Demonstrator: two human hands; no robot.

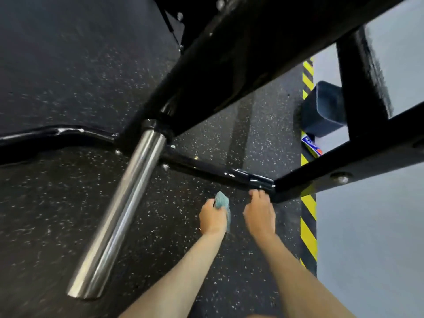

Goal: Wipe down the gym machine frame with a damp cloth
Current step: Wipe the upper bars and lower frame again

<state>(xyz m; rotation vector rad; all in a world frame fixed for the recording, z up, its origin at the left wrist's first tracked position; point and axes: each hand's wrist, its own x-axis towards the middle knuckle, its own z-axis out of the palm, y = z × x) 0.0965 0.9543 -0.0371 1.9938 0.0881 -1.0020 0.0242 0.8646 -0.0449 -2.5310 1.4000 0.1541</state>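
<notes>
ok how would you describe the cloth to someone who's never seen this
Follow the thick black frame beam down to the low black bar near the floor. Two hands reach toward it; the cloth is the small teal wad gripped by the left hand. Unlike the black steel and chrome post around it, it is soft and crumpled.
</notes>
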